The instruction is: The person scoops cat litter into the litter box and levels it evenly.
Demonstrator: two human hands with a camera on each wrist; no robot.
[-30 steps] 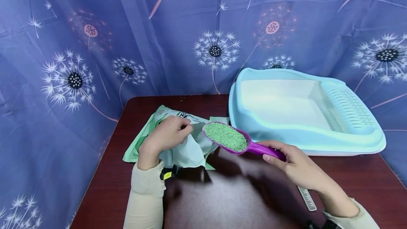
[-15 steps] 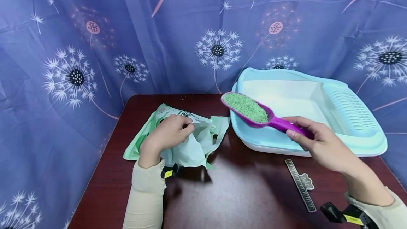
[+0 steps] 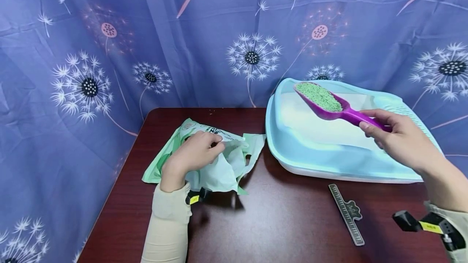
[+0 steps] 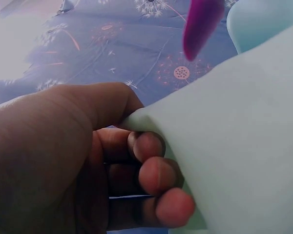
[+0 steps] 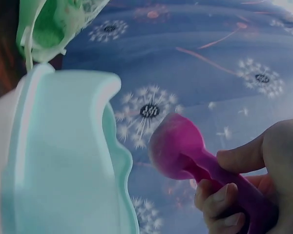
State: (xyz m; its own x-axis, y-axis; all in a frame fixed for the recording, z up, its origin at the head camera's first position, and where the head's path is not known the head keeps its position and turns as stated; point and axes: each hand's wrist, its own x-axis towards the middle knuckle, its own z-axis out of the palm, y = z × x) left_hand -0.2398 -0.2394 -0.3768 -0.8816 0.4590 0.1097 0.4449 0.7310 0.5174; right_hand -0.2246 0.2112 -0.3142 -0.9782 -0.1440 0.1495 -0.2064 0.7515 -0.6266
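Note:
My right hand grips the handle of a purple scoop, held over a light blue litter box. Green pellet litter fills the scoop's bowl. In the right wrist view the scoop shows from its side, fingers and thumb wrapped round its handle. At the left, my left hand pinches the edge of a white and green litter bag that lies on the table. The left wrist view shows thumb and fingers on the pale edge of the bag. The bag's torn mouth faces right.
A flat grey bag clip lies on the dark red-brown table, in front of the litter box. A blue curtain with dandelion prints hangs right behind the table and along its left side.
My right hand has carried the filled scoop from beside the bag, up and to the right, over the litter box. The bag clip has come into full view. My left hand stays on the bag.

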